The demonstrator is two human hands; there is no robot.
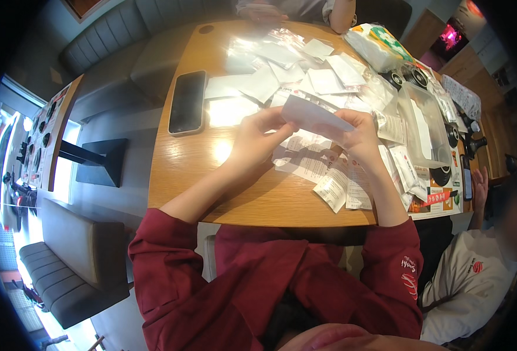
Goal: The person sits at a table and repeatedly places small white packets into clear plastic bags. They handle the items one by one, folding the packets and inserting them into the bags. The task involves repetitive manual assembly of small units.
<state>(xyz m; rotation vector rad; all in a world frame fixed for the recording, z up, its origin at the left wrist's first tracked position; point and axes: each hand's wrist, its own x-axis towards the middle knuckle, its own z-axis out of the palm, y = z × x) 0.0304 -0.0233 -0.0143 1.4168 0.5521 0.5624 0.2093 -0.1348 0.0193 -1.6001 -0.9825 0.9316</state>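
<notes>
Between my two hands a folded white paper piece is held up above the wooden table. My left hand pinches its left end between thumb and fingers. At the right end, my right hand grips its lower corner. Beneath lie printed paper packets, partly hidden by my hands and their shadow. One printed packet rests near the table's front edge. Beyond my hands spreads a loose pile of white folded papers, some overlapping clear plastic wrappers.
A smartphone lies at the table's left side. To the right stand a clear plastic container, a napkin pack and black round dishes. One person sits at my right; another person's forearm rests across the table.
</notes>
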